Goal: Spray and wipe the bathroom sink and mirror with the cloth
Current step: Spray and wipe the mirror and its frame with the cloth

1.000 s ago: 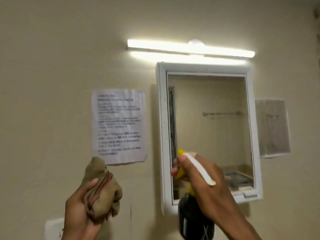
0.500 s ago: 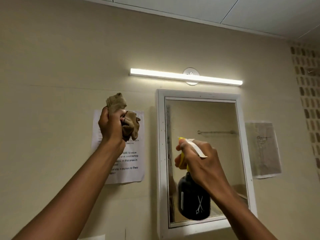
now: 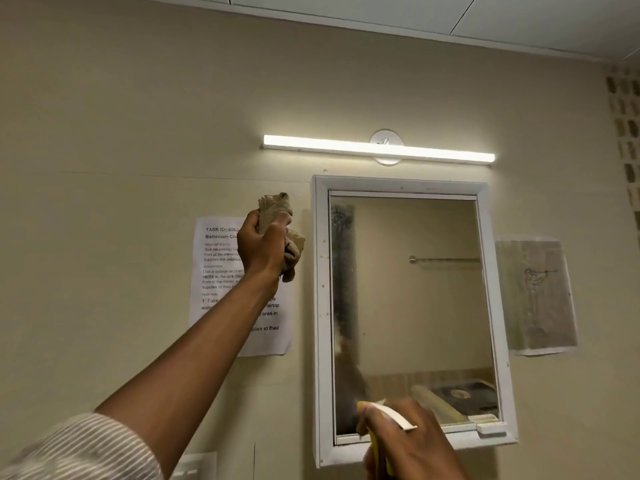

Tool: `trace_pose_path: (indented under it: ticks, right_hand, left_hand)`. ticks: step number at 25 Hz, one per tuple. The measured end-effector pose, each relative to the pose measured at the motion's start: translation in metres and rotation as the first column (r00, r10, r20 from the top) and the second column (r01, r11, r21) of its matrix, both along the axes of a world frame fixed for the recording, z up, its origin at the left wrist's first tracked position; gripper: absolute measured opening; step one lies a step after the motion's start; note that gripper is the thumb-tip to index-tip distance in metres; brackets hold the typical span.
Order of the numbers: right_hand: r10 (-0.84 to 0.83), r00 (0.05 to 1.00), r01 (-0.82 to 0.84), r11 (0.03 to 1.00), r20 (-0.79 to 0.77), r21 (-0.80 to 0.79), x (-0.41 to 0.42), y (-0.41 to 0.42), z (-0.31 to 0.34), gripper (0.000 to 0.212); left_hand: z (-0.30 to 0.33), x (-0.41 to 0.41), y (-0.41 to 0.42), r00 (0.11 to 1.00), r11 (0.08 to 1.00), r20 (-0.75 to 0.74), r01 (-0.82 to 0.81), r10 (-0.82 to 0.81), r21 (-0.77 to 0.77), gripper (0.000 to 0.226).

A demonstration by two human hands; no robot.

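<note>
- A striped grey-and-white sleeve point(image 3: 79, 448) enters at the lower left corner, and the bare forearm reaches up and to the right from it
- A white printed paper sheet point(image 3: 221, 271) is stuck to the beige wall point(image 3: 104, 168) left of the mirror; the forearm and hand cover its middle part
- The left hand point(image 3: 261, 247) is raised in front of that sheet, its fingers point(image 3: 249, 225) curled tight around a crumpled tan cloth point(image 3: 277, 211), which bulges out above and to the right of the fist
- The cloth is just beside the white frame's left edge, near its upper corner; I cannot tell whether it touches the wall
- A lit white tube light point(image 3: 377, 148) runs across the wall above the mirror
- The rectangular white-framed mirror point(image 3: 415, 306) hangs upright, with a dark streaky band down the left side of its glass
- The right hand point(image 3: 412, 445) is low in front of the mirror's bottom edge, fingers wrapped around the yellow-and-white head of a spray bottle point(image 3: 384, 410); it is blurred and the bottle's body is out of view
- A greyish paper with a faint drawing point(image 3: 535, 296) is fixed to the wall right of the mirror
- A patterned tile strip point(image 3: 627, 126) runs down the far right edge
</note>
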State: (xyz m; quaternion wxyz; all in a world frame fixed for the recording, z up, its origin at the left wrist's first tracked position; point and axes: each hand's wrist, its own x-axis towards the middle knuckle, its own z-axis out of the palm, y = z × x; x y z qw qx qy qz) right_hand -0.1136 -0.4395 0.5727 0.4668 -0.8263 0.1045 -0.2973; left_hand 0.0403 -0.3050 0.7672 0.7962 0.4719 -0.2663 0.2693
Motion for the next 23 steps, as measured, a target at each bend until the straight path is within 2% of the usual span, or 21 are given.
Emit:
trace_pose_path:
  ticks: [2, 4, 7, 10, 13, 17, 19, 23]
  right_hand:
    - [-0.039, 0.999, 0.038, 0.999, 0.035, 0.022, 0.001, 0.001, 0.004, 0.034]
    - [-0.061, 0.983, 0.055, 0.998, 0.173, 0.036, 0.004, 0.001, 0.022, 0.034]
    - [-0.024, 0.957, 0.037, 0.998, 0.288, -0.041, 0.017, -0.01, 0.069, 0.038]
    - [0.008, 0.932, 0.008, 0.999, 0.362, -0.041, 0.034, -0.022, 0.111, 0.046]
    - [0.022, 0.933, 0.015, 0.995, 0.359, -0.101, 0.046, -0.022, 0.137, 0.054]
    - [0.001, 0.934, 0.033, 0.996, 0.357, -0.089, 0.062, -0.019, 0.147, 0.055]
    - [-0.022, 0.938, 0.042, 0.998, 0.346, -0.051, 0.069, -0.019, 0.139, 0.054]
    - [-0.062, 0.95, 0.092, 0.992, 0.307, -0.086, 0.078, -0.016, 0.119, 0.056]
  left_hand:
    - [0.011, 0.009, -0.005, 0.997, 0.996, 0.039, -0.074, 0.073, 0.048, 0.011]
    - [0.026, 0.022, -0.011, 0.983, 0.973, 0.113, -0.164, 0.147, 0.161, 0.024]
    - [0.046, 0.034, -0.026, 0.927, 0.883, 0.314, -0.314, 0.206, 0.348, 0.027]
    - [0.057, 0.045, -0.04, 0.867, 0.799, 0.444, -0.425, 0.226, 0.424, 0.03]
    - [0.061, 0.056, -0.045, 0.797, 0.711, 0.529, -0.55, 0.291, 0.439, 0.037]
    - [0.058, 0.065, -0.046, 0.702, 0.615, 0.653, -0.656, 0.284, 0.438, 0.041]
    - [0.053, 0.07, -0.047, 0.684, 0.608, 0.676, -0.668, 0.274, 0.429, 0.038]
    - [0.025, 0.079, -0.05, 0.659, 0.613, 0.703, -0.679, 0.266, 0.405, 0.037]
